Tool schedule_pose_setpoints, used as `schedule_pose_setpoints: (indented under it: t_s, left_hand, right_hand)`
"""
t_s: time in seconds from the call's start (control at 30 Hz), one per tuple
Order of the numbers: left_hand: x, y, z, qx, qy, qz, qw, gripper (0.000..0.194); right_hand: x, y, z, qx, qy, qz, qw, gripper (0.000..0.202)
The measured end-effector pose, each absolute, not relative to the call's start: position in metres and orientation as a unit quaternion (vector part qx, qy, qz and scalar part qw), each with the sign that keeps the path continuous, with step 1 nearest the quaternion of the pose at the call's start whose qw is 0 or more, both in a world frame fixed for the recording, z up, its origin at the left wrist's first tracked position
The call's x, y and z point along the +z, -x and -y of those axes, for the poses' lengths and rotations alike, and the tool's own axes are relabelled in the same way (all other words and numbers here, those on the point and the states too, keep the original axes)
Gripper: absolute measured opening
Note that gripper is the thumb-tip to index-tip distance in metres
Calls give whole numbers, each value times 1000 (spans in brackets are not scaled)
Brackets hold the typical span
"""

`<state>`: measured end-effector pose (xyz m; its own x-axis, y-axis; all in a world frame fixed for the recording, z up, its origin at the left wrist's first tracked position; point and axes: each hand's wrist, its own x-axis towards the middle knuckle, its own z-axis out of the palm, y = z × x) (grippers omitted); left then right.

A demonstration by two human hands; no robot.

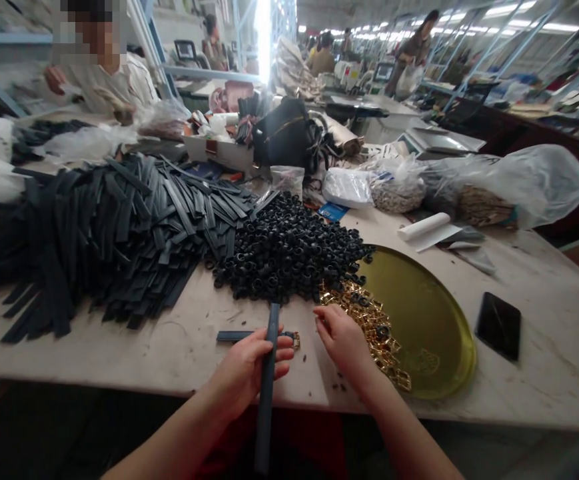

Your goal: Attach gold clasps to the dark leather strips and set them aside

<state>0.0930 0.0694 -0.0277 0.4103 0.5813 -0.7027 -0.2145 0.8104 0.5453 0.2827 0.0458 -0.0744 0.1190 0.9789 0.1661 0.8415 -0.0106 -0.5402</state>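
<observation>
A long dark strap lies across my left hand, pinned under the thumb, its far end pointing at the heap of black loops. Under and behind that hand, another dark strap with a gold buckle at its end rests on the table. My right hand is beside the pile of gold buckles, just in front of the loops. Its fingers are curled together, and whatever they may pinch is hidden. The buckles spill over the left part of a round gold tray.
A large stack of dark straps covers the table's left side. A phone lies at the right, with a white paper roll and plastic bags behind. A black bag stands at the back. Another person works across the table.
</observation>
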Motion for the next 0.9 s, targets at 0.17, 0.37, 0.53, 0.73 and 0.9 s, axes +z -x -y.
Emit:
schedule_pose_setpoints:
  t_s: [0.17, 0.37, 0.53, 0.73, 0.9]
  left_hand:
    - [-16, -84, -64, 236, -197, -454, 836, 35]
    - [-14, -48, -50, 264, -183, -412, 853, 34]
    - [-21, -17, -39, 272, -198, -385, 859, 33]
    - [-34, 5, -32, 250, -444, -381, 771, 23]
    - [-38, 10, -24, 239, -593, -342, 689, 30]
  right_hand:
    - [-75, -281, -81, 16, 720, 691, 64, 21]
    - [-72, -275, -98, 3, 715, 698, 32, 14]
    - [-67, -258, -87, 43, 711, 696, 87, 5]
    - [-63, -215, -36, 275, 698, 580, 317, 18]
    - [-43, -178, -7, 611, 485, 227, 583, 30]
